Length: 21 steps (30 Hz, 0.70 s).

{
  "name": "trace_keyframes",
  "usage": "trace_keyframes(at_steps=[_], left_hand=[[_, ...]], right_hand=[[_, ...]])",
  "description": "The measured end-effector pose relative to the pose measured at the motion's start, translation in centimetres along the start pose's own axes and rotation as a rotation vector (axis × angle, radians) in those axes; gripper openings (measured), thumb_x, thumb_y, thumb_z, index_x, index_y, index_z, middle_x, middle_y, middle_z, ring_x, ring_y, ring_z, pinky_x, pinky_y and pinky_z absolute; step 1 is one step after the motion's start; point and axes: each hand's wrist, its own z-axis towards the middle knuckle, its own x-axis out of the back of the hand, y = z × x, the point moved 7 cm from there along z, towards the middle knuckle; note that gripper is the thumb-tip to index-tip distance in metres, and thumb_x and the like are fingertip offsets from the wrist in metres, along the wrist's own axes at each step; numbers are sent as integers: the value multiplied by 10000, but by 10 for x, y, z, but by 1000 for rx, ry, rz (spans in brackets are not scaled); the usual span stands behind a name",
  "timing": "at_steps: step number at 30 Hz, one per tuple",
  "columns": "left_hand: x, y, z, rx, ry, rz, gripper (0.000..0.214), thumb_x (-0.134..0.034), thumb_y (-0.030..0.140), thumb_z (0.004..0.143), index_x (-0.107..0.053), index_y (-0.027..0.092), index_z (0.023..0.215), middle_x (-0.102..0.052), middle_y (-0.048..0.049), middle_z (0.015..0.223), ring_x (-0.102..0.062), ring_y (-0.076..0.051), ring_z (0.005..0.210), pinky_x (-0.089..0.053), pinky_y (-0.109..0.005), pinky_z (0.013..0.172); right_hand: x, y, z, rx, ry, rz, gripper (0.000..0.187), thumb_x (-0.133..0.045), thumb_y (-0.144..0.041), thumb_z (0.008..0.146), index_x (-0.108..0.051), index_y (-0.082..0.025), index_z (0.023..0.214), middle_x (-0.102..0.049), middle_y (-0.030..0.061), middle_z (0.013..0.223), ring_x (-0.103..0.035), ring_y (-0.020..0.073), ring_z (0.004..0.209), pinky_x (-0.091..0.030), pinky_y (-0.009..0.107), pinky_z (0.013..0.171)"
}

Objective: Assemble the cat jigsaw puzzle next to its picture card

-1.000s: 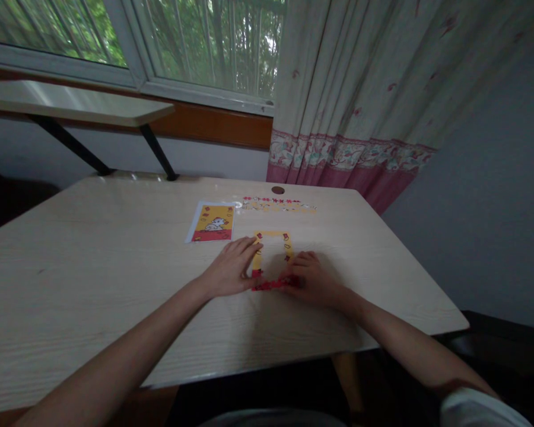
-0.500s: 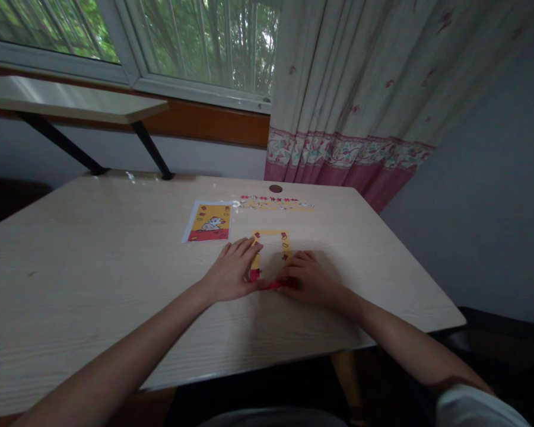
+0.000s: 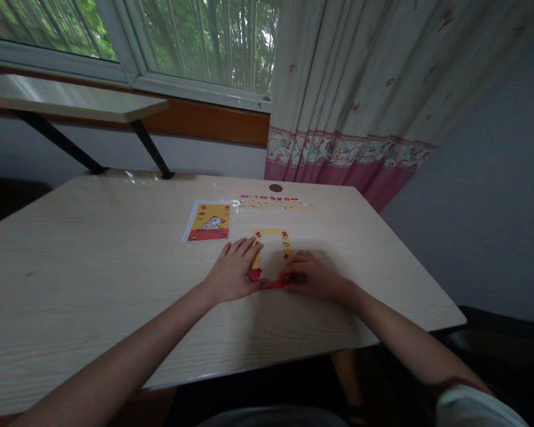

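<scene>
A jigsaw puzzle border (image 3: 271,232) lies on the table between my hands, yellow on top and red along the bottom, with bare tabletop inside it. My left hand (image 3: 232,270) rests flat along its left side, fingers stretched out, thumb at the red bottom edge. Curled over the lower right corner is my right hand (image 3: 314,276), its fingertips closed on the red edge pieces there; the hand partly hides that corner. Behind the border lie rows of loose jigsaw pieces (image 3: 276,206), red in the back row and mostly yellow and white in front.
A printed picture (image 3: 210,221) of a white cartoon animal on yellow and red lies left of the border. The wooden table (image 3: 115,267) has a round hole (image 3: 275,188) at the back. A raised shelf (image 3: 71,98) stands at the left; a curtain (image 3: 338,118) hangs behind.
My right hand has shifted slightly to the right along the bottom edge, uncovering a bit more of the red strip. The left hand stays almost still.
</scene>
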Motion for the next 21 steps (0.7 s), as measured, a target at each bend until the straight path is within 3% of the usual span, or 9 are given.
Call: trace_keyframes(at_steps=[11, 21], left_hand=[[1, 2, 0, 26, -8, -16, 758, -600, 550, 714, -380, 176, 1335, -373, -164, 1429, -329, -359, 1296, -270, -549, 1032], [2, 2, 1, 35, -14, -41, 815, -640, 577, 667, -389, 171, 1327, -377, -167, 1426, -330, -358, 1296, -276, -547, 1030]], right_hand=[[-3, -4, 2, 69, -76, 75, 179, -592, -369, 857, -668, -235, 949, -666, 9, 904, -576, 155, 927, -404, 317, 904], [-3, -8, 1, 125, -29, 48, 164, -567, -340, 877, -685, -241, 931, -675, 15, 938, -577, 154, 960, -418, 312, 900]])
